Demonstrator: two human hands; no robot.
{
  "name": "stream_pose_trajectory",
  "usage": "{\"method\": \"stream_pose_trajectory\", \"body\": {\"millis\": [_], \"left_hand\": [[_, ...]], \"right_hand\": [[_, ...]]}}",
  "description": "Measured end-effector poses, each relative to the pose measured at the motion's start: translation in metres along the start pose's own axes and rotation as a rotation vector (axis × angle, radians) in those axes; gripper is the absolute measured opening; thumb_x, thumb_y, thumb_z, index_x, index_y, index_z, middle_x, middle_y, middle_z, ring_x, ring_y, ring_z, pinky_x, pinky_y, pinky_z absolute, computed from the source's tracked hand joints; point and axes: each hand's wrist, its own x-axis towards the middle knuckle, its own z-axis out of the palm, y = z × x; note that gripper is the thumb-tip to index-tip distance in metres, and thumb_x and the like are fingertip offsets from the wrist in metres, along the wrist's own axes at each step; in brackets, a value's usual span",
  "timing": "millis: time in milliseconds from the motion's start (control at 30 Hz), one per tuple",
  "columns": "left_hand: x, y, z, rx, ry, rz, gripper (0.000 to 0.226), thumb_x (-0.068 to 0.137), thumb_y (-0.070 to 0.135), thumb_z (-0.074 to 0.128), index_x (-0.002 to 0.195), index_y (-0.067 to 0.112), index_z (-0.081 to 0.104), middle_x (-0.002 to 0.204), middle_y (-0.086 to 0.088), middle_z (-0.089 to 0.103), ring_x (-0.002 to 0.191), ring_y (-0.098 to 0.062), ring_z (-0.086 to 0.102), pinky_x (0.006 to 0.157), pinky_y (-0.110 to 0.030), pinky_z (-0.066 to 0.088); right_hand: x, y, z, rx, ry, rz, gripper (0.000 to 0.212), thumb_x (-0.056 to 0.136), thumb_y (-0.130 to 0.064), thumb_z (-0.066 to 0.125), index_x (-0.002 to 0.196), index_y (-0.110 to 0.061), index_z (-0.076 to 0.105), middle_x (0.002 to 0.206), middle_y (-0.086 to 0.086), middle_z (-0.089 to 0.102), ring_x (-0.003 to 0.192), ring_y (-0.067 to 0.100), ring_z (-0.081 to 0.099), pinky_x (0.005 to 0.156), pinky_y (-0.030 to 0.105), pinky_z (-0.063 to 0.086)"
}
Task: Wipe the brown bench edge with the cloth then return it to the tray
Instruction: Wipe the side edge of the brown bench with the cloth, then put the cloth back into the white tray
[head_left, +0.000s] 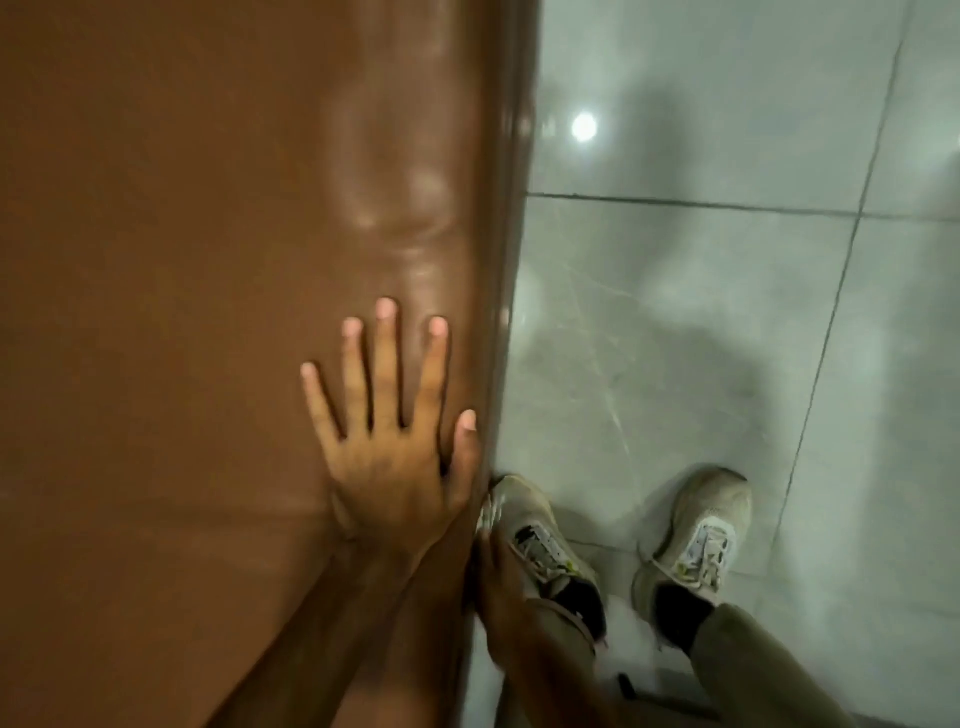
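The brown padded bench (182, 234) fills the left half of the view, and its rounded edge (506, 312) runs top to bottom beside the floor. My left hand (389, 447) lies flat on the bench top near that edge, fingers spread, holding nothing. My right hand (496, 566) is low against the side of the bench edge, blurred by motion. A pale scrap shows at its fingertips; I cannot tell whether it is the cloth or part of the shoe behind. No tray is in view.
Grey glossy floor tiles (727, 312) lie to the right of the bench, with a lamp reflection (584, 126). My two feet in pale sneakers (540, 540) (701, 540) stand close to the bench edge.
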Motion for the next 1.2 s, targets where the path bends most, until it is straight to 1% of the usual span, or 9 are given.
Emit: {"method": "stream_pose_trajectory", "body": {"millis": [100,233,333,467,633,800,967,1067,1200], "left_hand": [[0.003,-0.001,-0.006,-0.089,-0.063,-0.019,0.074,0.114,0.052,0.041,0.18,0.027,0.019,0.188,-0.012,0.01,0.175,-0.036,0.01,0.139,-0.068,0.007],[0.004,0.013,-0.033,-0.228,-0.116,-0.124,0.077,0.108,0.049,0.052,0.179,0.029,0.028,0.188,-0.01,0.017,0.175,-0.034,0.016,0.139,-0.066,0.014],[-0.026,0.024,-0.063,-0.364,-0.038,-0.706,0.074,0.113,0.051,0.042,0.18,0.028,0.023,0.189,-0.01,0.012,0.176,-0.03,0.012,0.143,-0.057,0.01],[-0.16,0.054,-0.08,-0.413,0.123,-1.58,0.069,0.118,0.046,0.034,0.18,0.02,0.022,0.189,-0.009,0.015,0.176,-0.028,0.012,0.143,-0.056,0.009],[-0.389,0.231,-0.107,-0.141,0.171,-2.469,0.059,0.122,0.042,0.037,0.164,0.003,0.054,0.166,-0.025,0.056,0.15,-0.042,0.061,0.114,-0.06,0.059],[-0.491,0.448,-0.143,-0.061,0.555,-3.017,0.059,0.119,0.032,0.039,0.169,0.001,0.043,0.166,-0.03,0.053,0.146,-0.049,0.061,0.115,-0.064,0.054],[-0.524,0.601,-0.125,0.065,0.346,-3.306,0.067,0.119,0.044,0.021,0.176,0.01,0.028,0.178,-0.025,0.037,0.161,-0.049,0.043,0.128,-0.07,0.036],[-0.522,0.656,-0.073,-0.126,0.034,-3.199,0.068,0.115,0.044,0.023,0.18,0.022,0.022,0.188,-0.012,0.02,0.173,-0.036,0.02,0.139,-0.064,0.017],[-0.521,0.67,-0.011,-0.395,0.035,-3.062,0.075,0.113,0.06,0.017,0.181,0.031,0.008,0.19,-0.005,-0.002,0.177,-0.028,-0.006,0.142,-0.064,-0.001]], "right_hand": [[-0.074,-0.041,-0.004,-0.343,-0.111,0.065,0.032,0.106,-0.045,0.049,0.134,-0.034,0.059,0.079,-0.003,0.06,0.054,0.0,0.062,0.053,0.016,0.051],[-0.145,-0.113,-0.023,-0.864,-0.166,-0.012,0.023,0.11,-0.028,0.049,0.132,-0.025,0.056,0.113,-0.003,0.069,0.099,0.019,0.067,0.101,0.04,0.054],[-0.167,-0.133,-0.039,-1.265,-0.111,-0.183,0.056,0.098,-0.064,0.052,0.131,-0.022,0.068,0.084,0.002,0.077,0.073,0.026,0.072,0.082,0.058,0.063],[-0.202,-0.147,-0.046,-1.694,-0.149,-0.464,0.068,0.089,-0.064,0.045,0.142,-0.027,0.065,0.128,0.015,0.077,0.122,0.042,0.069,0.107,0.049,0.049],[-0.284,-0.078,-0.052,-1.962,-0.644,-0.611,0.054,0.097,-0.056,0.048,0.145,-0.034,0.062,0.12,0.013,0.081,0.102,0.028,0.076,0.096,0.035,0.056],[-0.35,0.063,-0.11,-2.077,-1.252,-0.56,0.042,0.105,-0.046,0.051,0.145,-0.039,0.058,0.102,-0.004,0.073,0.095,0.018,0.071,0.081,0.006,0.046],[-0.359,0.203,-0.227,-2.184,-1.822,-0.701,0.041,0.105,-0.036,0.056,0.146,-0.033,0.061,0.126,0.0,0.073,0.111,0.013,0.065,0.084,0.021,0.059],[-0.336,0.259,-0.298,-2.271,-2.027,-0.872,0.047,0.098,-0.024,0.07,0.144,-0.024,0.062,0.117,0.014,0.075,0.1,0.028,0.072,0.075,0.041,0.067],[-0.286,0.294,-0.363,-2.465,-2.082,-1.088,0.05,0.099,-0.025,0.053,0.148,-0.022,0.06,0.122,0.018,0.071,0.103,0.035,0.07,0.081,0.042,0.062]]}}
